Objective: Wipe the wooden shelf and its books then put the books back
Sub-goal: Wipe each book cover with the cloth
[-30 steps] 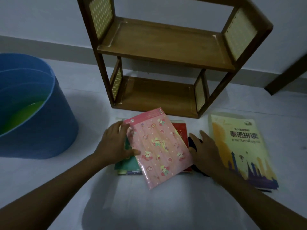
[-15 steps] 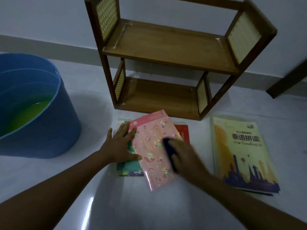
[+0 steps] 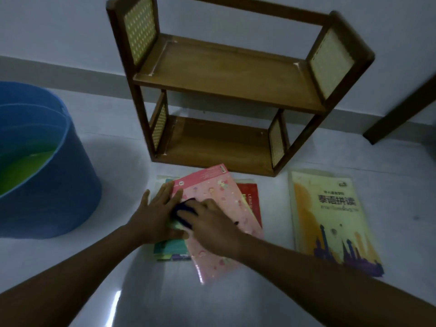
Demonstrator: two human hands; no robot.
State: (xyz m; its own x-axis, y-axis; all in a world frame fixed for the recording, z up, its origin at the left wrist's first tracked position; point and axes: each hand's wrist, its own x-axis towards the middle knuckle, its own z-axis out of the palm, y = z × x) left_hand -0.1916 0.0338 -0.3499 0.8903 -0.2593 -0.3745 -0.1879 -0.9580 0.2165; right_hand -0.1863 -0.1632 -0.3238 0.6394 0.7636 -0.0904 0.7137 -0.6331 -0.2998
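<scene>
The blue tub (image 3: 47,175), holding greenish liquid, stands on the floor at far left, within reach, probably for rinsing. The left hand (image 3: 155,213) lies flat with fingers extended on the left edge of the book stack, apparently to stop it sliding; its grip holds nothing. The right hand (image 3: 212,227) presses a dark cloth (image 3: 184,212) onto the pink book (image 3: 219,208), the top of the stack; its fingers curl over the cloth. The yellow book (image 3: 330,218) lies apart at right, flat on the floor. The wooden shelf (image 3: 226,81) stands behind against the wall, its 2 boards bare, ready for the books' return.
</scene>
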